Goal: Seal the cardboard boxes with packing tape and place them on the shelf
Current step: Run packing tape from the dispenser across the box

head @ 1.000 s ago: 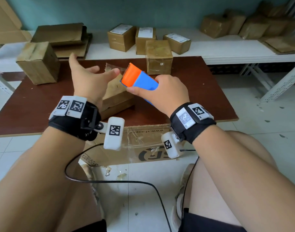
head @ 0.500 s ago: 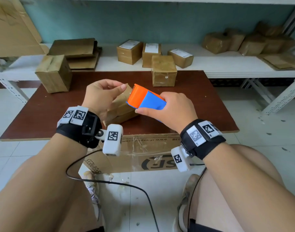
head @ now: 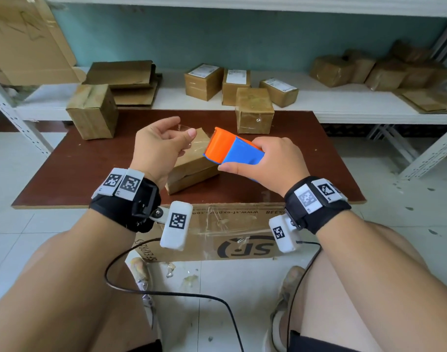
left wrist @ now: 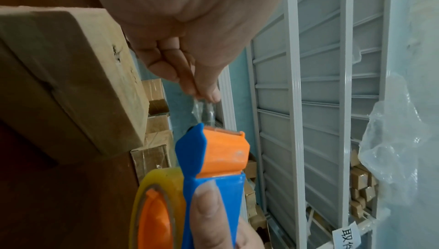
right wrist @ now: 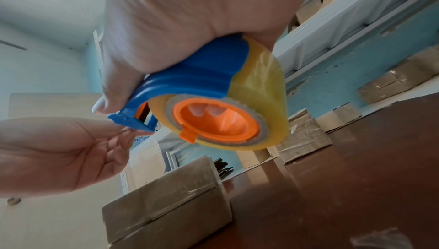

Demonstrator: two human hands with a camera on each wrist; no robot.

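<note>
Hands: right [head: 265, 161] grips plastic dispenser [head: 232, 149], left [head: 159, 146] pinches clear tape end [left wrist: 205, 111]

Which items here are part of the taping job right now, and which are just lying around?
In the job:
- tape dispenser, held in right hand
- tape end, pinched by left hand
- box under the hands
- shelf

Lying about:
- flattened cardboard
- labelled boxes on shelf
- SF carton under table

Teal wall [head: 242, 39] behind white metal shelving [head: 344, 102] (perforated uprights), brown table [head: 90, 168], white tile floor [head: 27, 229].
</note>
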